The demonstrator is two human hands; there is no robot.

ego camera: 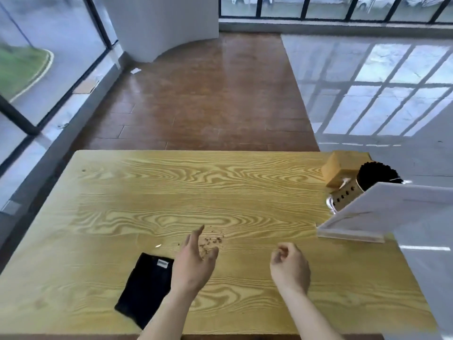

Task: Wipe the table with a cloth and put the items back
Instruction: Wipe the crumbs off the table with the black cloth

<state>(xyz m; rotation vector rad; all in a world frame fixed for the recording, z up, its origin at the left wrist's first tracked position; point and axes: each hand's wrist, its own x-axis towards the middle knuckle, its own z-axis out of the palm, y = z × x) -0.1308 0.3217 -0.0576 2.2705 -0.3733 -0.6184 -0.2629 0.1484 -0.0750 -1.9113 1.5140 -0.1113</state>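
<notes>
A folded black cloth (145, 288) lies flat on the light wooden table (147, 192), near the front edge and left of centre. My left hand (196, 261) hovers just right of the cloth, fingers spread and empty. Small brown crumbs (212, 241) are scattered on the wood just beyond its fingertips. My right hand (290, 266) hangs above the table further right, fingers loosely curled with nothing in them. At the table's right edge stand a wooden box (339, 171), a perforated metal holder with dark sticks (353, 192) and a white sign stand (382, 214).
Beyond the table's far edge lies brown wooden floor (208, 94), with pale glossy tiles (380, 82) to the right. Glass walls with black frames run along the left and the back. A white curved pillar (161, 23) stands at the back.
</notes>
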